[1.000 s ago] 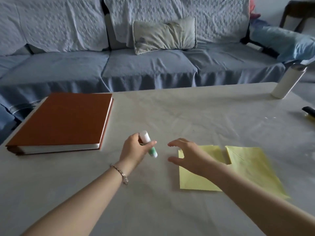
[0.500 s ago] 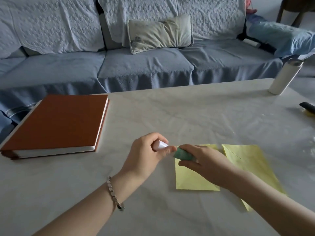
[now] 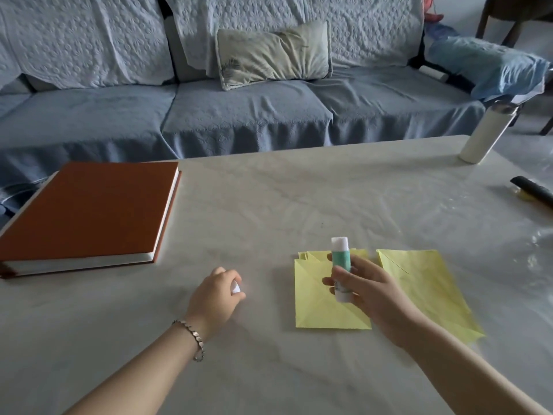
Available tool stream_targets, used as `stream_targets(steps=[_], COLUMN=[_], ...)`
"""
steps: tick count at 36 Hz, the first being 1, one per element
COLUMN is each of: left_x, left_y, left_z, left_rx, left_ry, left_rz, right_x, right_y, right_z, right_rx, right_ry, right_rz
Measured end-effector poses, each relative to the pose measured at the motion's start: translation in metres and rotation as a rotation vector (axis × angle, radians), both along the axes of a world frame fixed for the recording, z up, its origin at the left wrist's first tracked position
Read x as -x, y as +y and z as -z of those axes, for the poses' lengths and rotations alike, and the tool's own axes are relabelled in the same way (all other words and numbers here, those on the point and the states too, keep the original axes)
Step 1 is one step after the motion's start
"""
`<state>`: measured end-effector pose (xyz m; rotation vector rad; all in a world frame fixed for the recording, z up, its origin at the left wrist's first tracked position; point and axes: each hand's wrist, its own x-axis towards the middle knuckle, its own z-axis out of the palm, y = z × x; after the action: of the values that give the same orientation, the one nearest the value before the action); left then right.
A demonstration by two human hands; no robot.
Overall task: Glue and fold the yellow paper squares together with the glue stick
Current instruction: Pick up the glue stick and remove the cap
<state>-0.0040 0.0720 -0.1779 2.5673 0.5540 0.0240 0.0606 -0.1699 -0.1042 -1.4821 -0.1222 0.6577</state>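
My right hand (image 3: 368,290) grips a green and white glue stick (image 3: 341,265) upright, its white glue tip exposed, just above a creased yellow paper square (image 3: 317,307) lying on the table. More yellow sheets peek out behind that square. A second yellow paper square (image 3: 428,283) lies to its right, partly under my right forearm. My left hand (image 3: 217,296) hovers low over the table to the left and holds the small white cap (image 3: 235,287) in its curled fingers.
A thick brown book (image 3: 86,211) lies at the table's left. A white bottle (image 3: 486,131) stands at the far right corner, and a black object (image 3: 532,191) lies at the right edge. A blue sofa runs behind the white table (image 3: 299,199).
The glue stick went from my left hand to my right. The cap came off and stayed in my left hand, which drew left. My right hand lifted the stick upright.
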Motion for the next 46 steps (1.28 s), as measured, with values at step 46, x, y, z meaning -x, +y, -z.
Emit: stream_targets(steps=[46], left_x=[0.011], left_y=[-0.086], left_z=[-0.105], left_rx=[1.696], left_ry=[0.092], left_rz=[-0.182], right_x=[0.020], right_y=[0.023], right_z=[-0.019], right_rx=[-0.236], right_ry=[0.015], right_rz=[0.177])
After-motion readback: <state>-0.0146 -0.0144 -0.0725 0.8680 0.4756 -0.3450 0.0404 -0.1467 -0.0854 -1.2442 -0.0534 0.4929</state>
